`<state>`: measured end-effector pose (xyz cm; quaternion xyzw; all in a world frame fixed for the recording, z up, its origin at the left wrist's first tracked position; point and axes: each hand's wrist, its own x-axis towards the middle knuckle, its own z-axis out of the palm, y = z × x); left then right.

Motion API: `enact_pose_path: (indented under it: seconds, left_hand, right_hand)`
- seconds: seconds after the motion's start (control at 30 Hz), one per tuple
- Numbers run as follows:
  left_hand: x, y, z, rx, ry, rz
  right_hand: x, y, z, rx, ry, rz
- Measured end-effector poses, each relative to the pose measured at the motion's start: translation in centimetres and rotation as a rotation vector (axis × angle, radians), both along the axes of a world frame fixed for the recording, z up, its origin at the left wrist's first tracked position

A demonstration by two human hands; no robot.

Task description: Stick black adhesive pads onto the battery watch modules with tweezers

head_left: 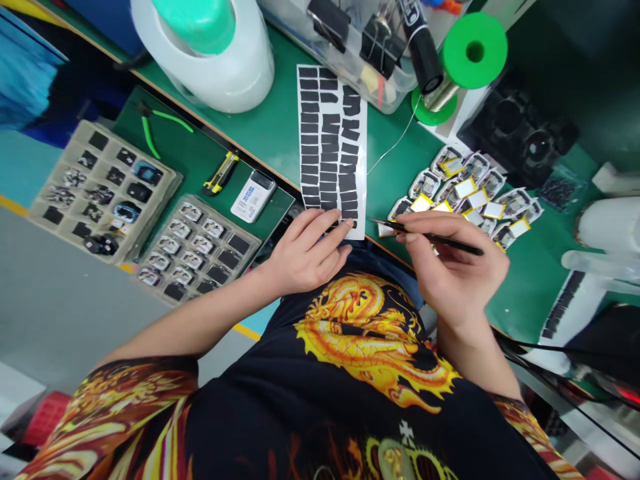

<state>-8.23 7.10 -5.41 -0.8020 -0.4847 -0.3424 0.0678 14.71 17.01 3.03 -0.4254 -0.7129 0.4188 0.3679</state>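
On the tabletop (280, 137), a white sheet (362, 155) is spread lengthwise, lined with columns of dark rectangular pieces (329, 148). A slim black tool (443, 239) is held slantwise, its pointed tip just beside the sheet.

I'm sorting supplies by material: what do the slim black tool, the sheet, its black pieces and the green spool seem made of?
Slim black tool: smooth; perhaps coated metal, being thin and pointed.
Sheet: white, smooth; probably backing paper, looking thin.
Black pieces: dull, flat; foam or tape, unclear.
Green spool: likely plastic, smooth and evenly coloured.

Assembly workshop (wire spool (457, 50), pliers (148, 137), parts tray (159, 212)).
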Motion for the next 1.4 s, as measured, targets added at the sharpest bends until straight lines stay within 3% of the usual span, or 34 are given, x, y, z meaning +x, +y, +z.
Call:
enact_pose_path:
  seconds: [0.3,0.5,0.67,0.87,1.13,1.33,1.4]
  left_hand:
    - [-0.4,-0.1,0.1,-0.025,-0.054,-0.079]
    - [-0.5,0.3,0.9,-0.004,0.052,-0.087]
    - [-0.4,1.2,2.0,0.01,0.008,-0.107]
    - [2.9,3.6,4.0,0.027,-0.088,-0.16]
    - [8.5,7.6,5.3,-0.176,-0.022,-0.259]
    - [10.0,9.2,5.4,-0.249,0.029,-0.255]
    - [10.2,9.4,5.5,-0.261,0.039,-0.267]
  right_hand:
    - [2.7,0.3,0.4,0.068,0.059,-0.191]
    - [6.6,1.7,0.1,0.166,0.08,-0.389]
    - [9.6,2.2,0.2,0.145,0.048,-0.371]
    - [10.7,1.7,-0.7,0.153,-0.021,-0.382]
    - [10.5,2.5,-2.7,0.11,0.001,-0.479]
    - [11.0,2.3,-1.9,-0.124,0.159,-0.433]
    - [11.3,2.3,-1.6,-0.139,0.177,-0.41]
